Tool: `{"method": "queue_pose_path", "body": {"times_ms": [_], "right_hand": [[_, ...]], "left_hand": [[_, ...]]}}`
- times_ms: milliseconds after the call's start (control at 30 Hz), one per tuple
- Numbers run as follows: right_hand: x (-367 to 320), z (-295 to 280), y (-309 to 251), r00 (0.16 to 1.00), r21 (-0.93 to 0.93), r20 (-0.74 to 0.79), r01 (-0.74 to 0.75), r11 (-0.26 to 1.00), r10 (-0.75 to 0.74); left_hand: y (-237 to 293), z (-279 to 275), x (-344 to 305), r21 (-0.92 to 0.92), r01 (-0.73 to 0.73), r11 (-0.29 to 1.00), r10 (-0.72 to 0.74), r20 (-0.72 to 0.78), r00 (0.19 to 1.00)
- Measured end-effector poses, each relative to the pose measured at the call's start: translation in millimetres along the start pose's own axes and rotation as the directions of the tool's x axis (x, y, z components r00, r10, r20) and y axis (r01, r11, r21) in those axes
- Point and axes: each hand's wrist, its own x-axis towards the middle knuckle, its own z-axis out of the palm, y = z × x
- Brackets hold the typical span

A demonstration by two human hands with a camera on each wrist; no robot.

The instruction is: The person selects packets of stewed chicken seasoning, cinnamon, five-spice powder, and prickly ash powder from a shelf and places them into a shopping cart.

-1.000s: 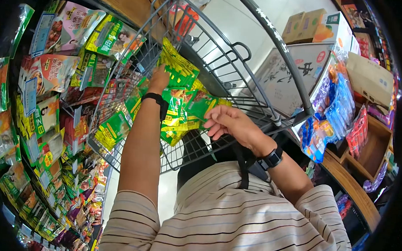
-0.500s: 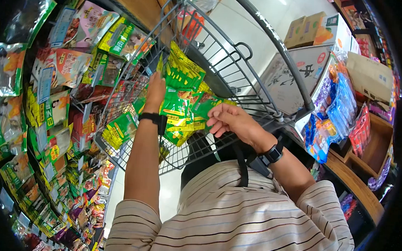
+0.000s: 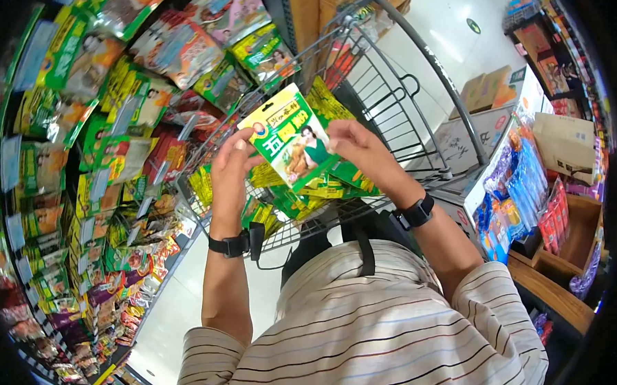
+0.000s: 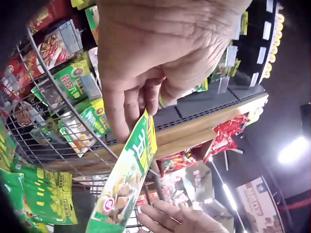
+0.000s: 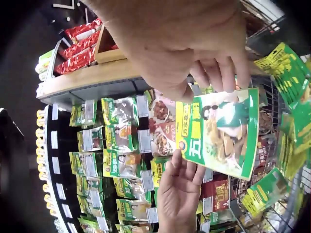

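My left hand (image 3: pixel 228 165) pinches one end of a flat green-and-yellow snack packet (image 3: pixel 291 140), raised over the shopping cart (image 3: pixel 434 64). Its printed front, with a person and food pictured, faces up in the head view. At the packet's opposite edge is my right hand (image 3: pixel 366 154), its fingertips overlapping that edge. In the left wrist view the fingers of the right hand (image 4: pixel 177 217) are spread and fairly straight. Below, the cart's basket carries several similar green-and-yellow packets (image 4: pixel 46 194), partly hidden by the held one.
A shelf with hanging snack packets (image 3: pixel 77 58) and price tags (image 3: pixel 122 115) runs along the left. On the right stand stacked cartons (image 3: pixel 488 90), blue-wrapped goods (image 3: pixel 519 174), a brown paper bag (image 3: pixel 564 145) and a wooden bin (image 3: pixel 574 235).
My left hand has come up and back from among the packets, now holding one packet above the cart. The right hand has moved slightly up and right. The view has swung toward the shelf.
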Motion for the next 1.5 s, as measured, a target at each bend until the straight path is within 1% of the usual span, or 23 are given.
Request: {"method": "queue_pose_path", "body": {"times_ms": [33,133,167,267,300,400,500,533,567,600,633,667,700,733,800,933,1000,1100,1167,1267,1300,1433,1500], "right_hand": [[-2,9,-10,1.000,0.106,0.024,-0.001,0.994,-0.002],[-5,35,-43,0.978,0.097,0.189,-0.108,0.989,0.088],[-8,43,-52,0.976,0.026,0.181,-0.129,0.991,0.122],[-17,68,-63,0.960,0.170,0.246,-0.175,0.970,0.130],[-21,77,-69,0.965,0.178,0.218,-0.186,0.966,0.146],[-26,99,-71,0.966,0.322,0.229,-0.192,0.927,0.120],[-31,113,-76,0.970,0.297,0.241,-0.108,0.949,0.035],[-32,117,-76,0.969,0.279,0.248,-0.052,0.959,-0.019],[-31,125,-77,0.966,0.383,0.259,-0.090,0.919,-0.013],[-30,133,-78,0.967,0.480,0.253,-0.108,0.871,-0.019],[-33,139,-83,0.971,0.497,0.239,-0.098,0.862,-0.028],[-32,145,-86,0.965,0.513,0.257,-0.094,0.853,-0.049],[-29,151,-85,0.958,0.512,0.282,-0.107,0.852,-0.049],[-28,156,-86,0.952,0.510,0.303,-0.126,0.851,-0.041],[-34,165,-98,0.942,0.465,0.330,-0.104,0.879,-0.063],[-40,184,-110,0.918,0.432,0.376,-0.054,0.900,-0.126],[-44,191,-116,0.910,0.428,0.398,-0.071,0.901,-0.117],[-46,198,-120,0.888,0.361,0.438,-0.032,0.932,-0.139],[-50,201,-126,0.863,0.327,0.469,0.025,0.945,-0.186],[-57,205,-133,0.829,0.320,0.530,-0.003,0.947,-0.176],[-60,207,-136,0.842,0.317,0.504,0.029,0.948,-0.195],[-62,209,-138,0.860,0.354,0.469,0.024,0.935,-0.200],[-58,210,-132,0.874,0.374,0.447,0.014,0.927,-0.193]], "left_hand": [[11,-3,-11,-0.024,-0.004,1.000,0.004,-0.011,1.000],[27,-22,-35,-0.086,-0.021,0.996,0.020,-0.020,1.000],[31,-29,-41,-0.100,-0.029,0.995,0.027,-0.022,0.999],[43,-46,-62,-0.135,-0.074,0.988,0.069,-0.038,0.997],[47,-48,-68,-0.146,-0.093,0.985,0.088,-0.044,0.995],[59,-54,-86,-0.136,-0.138,0.981,0.127,-0.086,0.988],[54,-69,-101,-0.077,-0.180,0.981,0.167,-0.150,0.974],[54,-72,-108,0.042,-0.166,0.985,0.171,-0.183,0.968],[46,-86,-111,0.137,-0.076,0.988,0.100,-0.175,0.980],[57,-76,-121,0.110,-0.069,0.991,0.088,-0.181,0.979],[54,-78,-126,0.081,-0.010,0.997,0.027,-0.211,0.977],[56,-87,-132,0.165,0.031,0.986,-0.011,-0.122,0.992],[50,-94,-134,0.133,0.029,0.991,-0.015,-0.107,0.994],[62,-89,-142,0.112,0.060,0.992,-0.047,-0.118,0.992],[68,-85,-150,0.021,-0.071,0.997,0.073,-0.084,0.994],[77,-92,-166,-0.015,-0.035,0.999,0.032,-0.129,0.991],[83,-94,-173,-0.018,-0.084,0.996,0.081,-0.145,0.986],[90,-93,-183,0.005,-0.177,0.984,0.175,-0.203,0.964],[95,-96,-185,-0.015,-0.210,0.978,0.202,-0.213,0.956],[96,-101,-187,-0.035,-0.237,0.971,0.224,-0.212,0.951],[97,-101,-187,-0.035,-0.234,0.972,0.222,-0.208,0.953],[106,-98,-190,0.015,-0.192,0.981,0.191,-0.203,0.960],[105,-98,-188,-0.012,-0.203,0.979,0.197,-0.185,0.963]]}}
